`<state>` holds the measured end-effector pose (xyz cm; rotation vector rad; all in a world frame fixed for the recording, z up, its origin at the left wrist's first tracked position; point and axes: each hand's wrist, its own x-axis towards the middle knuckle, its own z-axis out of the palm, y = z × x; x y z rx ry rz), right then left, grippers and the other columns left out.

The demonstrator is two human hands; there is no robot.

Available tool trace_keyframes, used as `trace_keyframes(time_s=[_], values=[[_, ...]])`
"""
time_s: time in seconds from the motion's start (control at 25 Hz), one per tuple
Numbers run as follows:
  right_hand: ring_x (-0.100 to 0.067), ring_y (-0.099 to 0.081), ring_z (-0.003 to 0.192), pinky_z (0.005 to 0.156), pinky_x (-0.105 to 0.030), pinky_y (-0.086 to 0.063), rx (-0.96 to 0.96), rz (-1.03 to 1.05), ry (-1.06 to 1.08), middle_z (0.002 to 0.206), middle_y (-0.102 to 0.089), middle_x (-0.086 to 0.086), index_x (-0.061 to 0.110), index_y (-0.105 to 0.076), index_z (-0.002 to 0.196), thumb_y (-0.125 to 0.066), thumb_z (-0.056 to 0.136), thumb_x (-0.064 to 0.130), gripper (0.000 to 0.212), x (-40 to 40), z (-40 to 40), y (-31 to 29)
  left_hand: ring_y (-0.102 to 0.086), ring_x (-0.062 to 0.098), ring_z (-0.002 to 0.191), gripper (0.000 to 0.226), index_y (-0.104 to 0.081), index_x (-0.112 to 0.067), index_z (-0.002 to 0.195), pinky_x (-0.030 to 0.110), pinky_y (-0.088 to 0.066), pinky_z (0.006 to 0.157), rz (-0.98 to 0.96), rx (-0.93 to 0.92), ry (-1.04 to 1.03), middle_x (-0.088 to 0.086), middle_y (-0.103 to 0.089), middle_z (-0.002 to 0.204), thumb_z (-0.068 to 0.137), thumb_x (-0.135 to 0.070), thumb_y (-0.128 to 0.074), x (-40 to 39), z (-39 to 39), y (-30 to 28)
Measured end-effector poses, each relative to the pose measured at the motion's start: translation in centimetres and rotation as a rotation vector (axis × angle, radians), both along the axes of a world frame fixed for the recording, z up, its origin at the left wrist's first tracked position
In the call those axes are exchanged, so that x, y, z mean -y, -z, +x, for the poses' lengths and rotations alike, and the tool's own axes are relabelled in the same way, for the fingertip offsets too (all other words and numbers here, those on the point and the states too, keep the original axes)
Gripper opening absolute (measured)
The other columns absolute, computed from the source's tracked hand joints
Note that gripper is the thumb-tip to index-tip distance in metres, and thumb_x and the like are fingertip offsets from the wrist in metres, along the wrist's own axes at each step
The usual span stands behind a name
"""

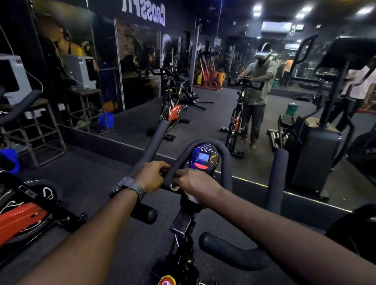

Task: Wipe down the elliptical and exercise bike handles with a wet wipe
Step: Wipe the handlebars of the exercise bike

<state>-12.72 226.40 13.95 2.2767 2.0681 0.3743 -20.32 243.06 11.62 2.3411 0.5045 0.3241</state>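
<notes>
I am mid-wipe on the exercise bike handlebar (204, 152): my right hand (193, 182) presses the wet wipe (187, 195) around the centre loop, my left hand (152, 176) grips the bar beside it, and I judge the elliptical (320, 138) still pending

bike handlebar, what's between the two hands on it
In the head view, the left hand and right hand grip the handlebar close together. Between them runs the padded loop bar; a white wipe shows under the right hand.
</notes>
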Motion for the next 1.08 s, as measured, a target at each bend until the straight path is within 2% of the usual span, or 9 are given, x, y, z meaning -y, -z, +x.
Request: trace_keyframes(time_s=[0.12,0.2,0.4,0.52,0.6,0.68,0.84,0.92,1.08], values=[[-0.034,-0.064,0.100,0.073,-0.043,-0.054,0.016,-0.015,0.092,0.107,-0.063,-0.010,0.010,-0.069,0.104,-0.054,0.088,0.005,0.022,-0.6,-0.9,-0.5,-0.068,0.014,0.100,0.046,-0.070,-0.019,0.114,0.036,-0.057,0.090,0.012,-0.011,-0.013,-0.001,-0.074,0.106,0.068,-0.011,-0.074,0.4,-0.6,-0.1],[-0.033,-0.066,0.100,0.075,-0.042,-0.054,-0.033,0.000,0.161,0.111,-0.065,-0.010,0.010,-0.068,0.106,-0.056,0.089,0.009,0.021,-2.4,-1.3,-0.9,-0.069,0.016,0.096,0.046,-0.070,-0.027,0.110,0.036,-0.058,0.085,0.063,-0.009,-0.013,-0.004,-0.075,0.102,0.064,-0.024,-0.069,0.4,-0.9,0.3],[-0.032,-0.067,0.093,0.072,-0.040,-0.055,0.009,-0.145,0.102,0.101,-0.067,-0.009,0.012,-0.070,0.097,-0.058,0.084,0.010,0.018,-0.3,0.6,-0.9,-0.062,0.019,0.107,0.046,-0.069,-0.017,0.115,0.029,-0.049,0.096,0.209,0.100,-0.010,0.001,-0.066,0.116,0.069,-0.010,-0.070,1.5,-1.3,1.2],[-0.030,-0.065,0.097,0.070,-0.038,-0.053,-0.009,-0.177,0.124,0.105,-0.066,-0.009,0.011,-0.071,0.103,-0.059,0.088,0.013,0.019,2.2,0.5,-2.1,-0.056,0.023,0.100,0.031,-0.074,-0.020,0.099,0.033,-0.050,0.084,0.455,0.118,0.007,-0.001,-0.063,0.107,0.069,-0.016,-0.072,3.4,-1.5,1.7],[-0.032,-0.064,0.098,0.066,-0.035,-0.045,0.069,-0.137,0.134,0.107,-0.065,-0.014,0.004,-0.067,0.105,-0.055,0.090,0.009,0.020,2.0,-0.5,-2.3,-0.057,0.030,0.091,0.018,-0.073,-0.017,0.087,0.037,-0.051,0.074,0.518,0.113,0.020,0.003,-0.065,0.097,0.070,-0.021,-0.070,4.8,-1.5,2.0],[-0.033,-0.062,0.100,0.066,-0.037,-0.044,0.050,-0.057,0.129,0.109,-0.063,-0.014,0.002,-0.066,0.104,-0.052,0.091,0.008,0.020,1.8,-1.2,-1.7,-0.058,0.032,0.090,0.015,-0.071,-0.014,0.084,0.041,-0.051,0.074,0.523,0.104,0.025,0.005,-0.065,0.098,0.073,-0.023,-0.067,5.7,-1.7,2.3],[-0.032,-0.061,0.095,0.063,-0.041,-0.052,-0.044,0.016,0.055,0.102,-0.060,-0.009,0.013,-0.064,0.102,-0.061,0.088,0.015,0.015,6.2,0.2,0.1,-0.059,0.027,0.105,0.034,-0.071,-0.018,0.107,0.035,-0.048,0.093,0.542,0.060,0.020,0.002,-0.065,0.115,0.076,-0.031,-0.072,7.4,-2.4,2.2],[-0.032,-0.059,0.096,0.060,-0.042,-0.053,-0.058,0.069,0.025,0.104,-0.061,-0.007,0.018,-0.059,0.107,-0.062,0.087,0.010,0.022,9.1,1.1,1.0,-0.056,0.025,0.114,0.048,-0.068,-0.015,0.118,0.032,-0.044,0.100,0.521,0.053,-0.019,0.003,-0.063,0.123,0.075,-0.035,-0.075,9.0,-2.2,2.3],[-0.028,-0.054,0.105,0.069,-0.038,-0.048,-0.093,0.128,0.131,0.107,-0.056,-0.006,0.015,-0.061,0.112,-0.061,0.091,0.021,0.023,7.8,-0.2,0.7,-0.054,0.028,0.122,0.049,-0.063,-0.013,0.127,0.033,-0.039,0.106,0.487,0.077,-0.111,0.010,-0.061,0.132,0.082,-0.032,-0.070,12.1,-2.2,2.8]])
